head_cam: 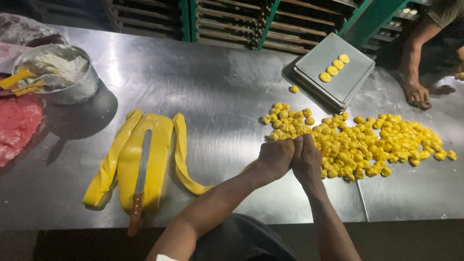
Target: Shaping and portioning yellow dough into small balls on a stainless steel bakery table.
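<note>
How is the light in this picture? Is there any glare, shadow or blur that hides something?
Head view: bright glare streaks the steel table beside the metal bowl, which casts a dark shadow toward the camera; the yellow dough strips and knife are sharp; the left hand and right hand, pressed together, look slightly soft; the bottom edge is nearly black.

1. This is a commercial bakery or food production kitchen.
2. The desk [217, 82] is one long steel surface, dusted with flour.
3. Yellow dough lies on it in long strips [145, 159] and in a heap of many small cut pieces [367, 140].
4. A stack of metal baking trays [338, 79] holds shaped dough balls.
5. Tall green tray racks [261, 21] stand behind the desk.
</note>
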